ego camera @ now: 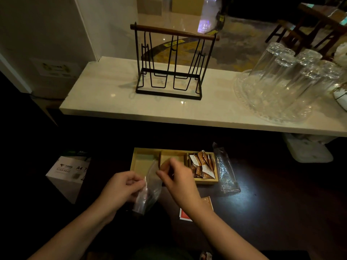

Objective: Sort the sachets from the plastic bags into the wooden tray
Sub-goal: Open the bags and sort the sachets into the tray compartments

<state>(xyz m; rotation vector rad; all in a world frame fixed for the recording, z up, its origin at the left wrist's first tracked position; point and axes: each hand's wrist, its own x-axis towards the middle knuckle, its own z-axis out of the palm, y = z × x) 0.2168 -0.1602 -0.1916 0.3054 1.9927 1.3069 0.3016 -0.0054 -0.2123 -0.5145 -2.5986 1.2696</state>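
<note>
I stand at a dark worktop [272, 203] in a dim room, below a pale marble counter [112, 98] that carries a black wire rack [169, 72] and upturned glasses [293, 72] on a clear tray. The wooden tray [146, 160] sits on the dark surface below the counter edge; its right compartment holds brown sachets [203, 165], its left one looks bare. A crumpled plastic bag [225, 169] lies just right of the tray, an A4 paper box [69, 173] well to its left. In front of the tray, my left hand [122, 186] pinches one edge of a clear bag [150, 188], my right hand [178, 177] pinches the other, fingers curled over the tray's middle compartment.
</note>
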